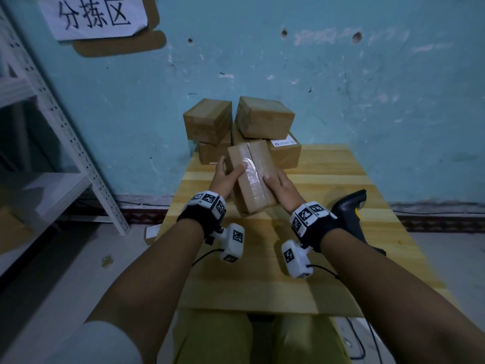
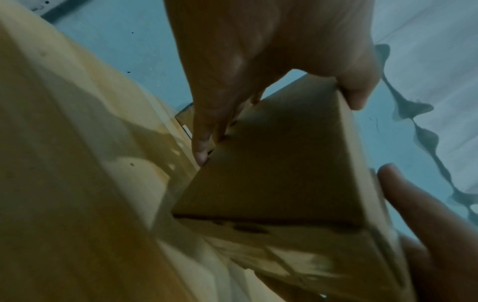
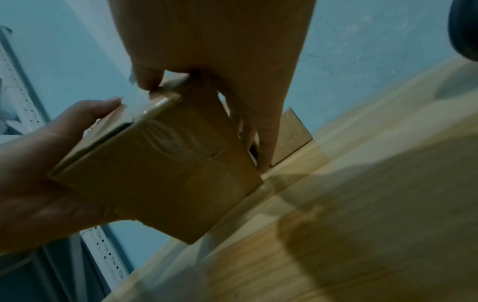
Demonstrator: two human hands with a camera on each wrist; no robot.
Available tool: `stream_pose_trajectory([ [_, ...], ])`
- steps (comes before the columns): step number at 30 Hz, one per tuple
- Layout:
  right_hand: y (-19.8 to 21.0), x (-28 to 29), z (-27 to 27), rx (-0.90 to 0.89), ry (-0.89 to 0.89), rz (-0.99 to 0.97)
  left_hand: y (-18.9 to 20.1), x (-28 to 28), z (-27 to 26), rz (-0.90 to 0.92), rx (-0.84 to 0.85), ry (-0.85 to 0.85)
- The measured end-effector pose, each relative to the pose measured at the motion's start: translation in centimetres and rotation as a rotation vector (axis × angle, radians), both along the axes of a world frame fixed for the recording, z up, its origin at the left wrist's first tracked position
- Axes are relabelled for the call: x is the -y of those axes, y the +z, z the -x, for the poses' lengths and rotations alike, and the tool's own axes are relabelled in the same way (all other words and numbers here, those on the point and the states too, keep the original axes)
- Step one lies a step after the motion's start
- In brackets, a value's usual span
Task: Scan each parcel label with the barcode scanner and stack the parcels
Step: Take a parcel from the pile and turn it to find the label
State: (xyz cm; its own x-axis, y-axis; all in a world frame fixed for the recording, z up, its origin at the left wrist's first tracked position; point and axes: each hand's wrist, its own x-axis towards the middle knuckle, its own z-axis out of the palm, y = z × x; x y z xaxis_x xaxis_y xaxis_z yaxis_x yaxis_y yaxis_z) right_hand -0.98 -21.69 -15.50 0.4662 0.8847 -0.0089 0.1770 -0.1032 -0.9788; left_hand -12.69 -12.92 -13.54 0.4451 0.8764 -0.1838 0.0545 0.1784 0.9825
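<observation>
I hold a brown cardboard parcel (image 1: 252, 177) tilted above the wooden table (image 1: 328, 174), its clear-taped seam facing up. My left hand (image 1: 228, 172) grips its left side with the thumb on top. My right hand (image 1: 275, 179) grips its right side. In the left wrist view the parcel (image 2: 271, 173) sits between thumb and fingers (image 2: 204, 139). The right wrist view shows the parcel (image 3: 160, 163) pinched by both hands. No label shows on it. The black and yellow barcode scanner (image 1: 351, 208) lies on the table to the right, untouched.
Several parcels (image 1: 265, 116) are piled at the table's far end against the blue wall; one low parcel (image 1: 284, 151) shows a white label. A white metal shelf (image 1: 65, 143) stands to the left. A small box (image 1: 151, 232) lies on the floor beside the table.
</observation>
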Motion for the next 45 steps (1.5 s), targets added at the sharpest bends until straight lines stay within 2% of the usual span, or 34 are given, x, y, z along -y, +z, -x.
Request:
stream_pose_trajectory([
  [6,-0.7,0.1,-0.4,-0.200,0.050,0.066,-1.0,-0.2,0.0,0.040,0.001,-0.024],
  [11,-2.1,-0.7,-0.7,-0.257,0.033,0.109,-1.1,-0.4,-0.2,0.033,0.014,-0.075],
  [13,-0.9,-0.4,-0.2,-0.265,0.030,0.111,-1.0,-0.4,-0.3,0.031,0.028,-0.081],
  [16,-0.3,-0.5,-0.4,-0.202,0.002,0.126,-0.8,-0.6,-0.5,0.041,0.053,-0.064],
  [21,0.2,-0.5,0.1,0.100,-0.198,0.125,-0.5,-1.0,-0.8,0.031,0.025,-0.008],
  [26,0.7,-0.6,1.1,0.359,-0.278,0.281,-0.4,-0.7,-1.5,0.005,-0.048,-0.103],
  [29,0.6,-0.9,2.1,0.450,-0.320,0.357,-2.0,-1.5,-2.2,-0.059,-0.130,-0.142],
  [31,0.5,-0.9,2.5,0.474,-0.335,0.379,-3.6,-2.5,-2.7,-0.096,-0.159,-0.152],
  [34,0.4,-0.8,2.8,0.480,-0.312,0.380,-3.1,-1.6,-1.9,-0.111,-0.210,-0.154],
  [37,0.2,-0.7,2.9,0.461,-0.262,0.367,-2.1,-0.3,-0.6,-0.105,-0.160,-0.148],
  [45,-0.1,0.0,2.8,0.432,-0.239,0.376,-2.7,0.3,-0.3,-0.051,-0.087,-0.090],
])
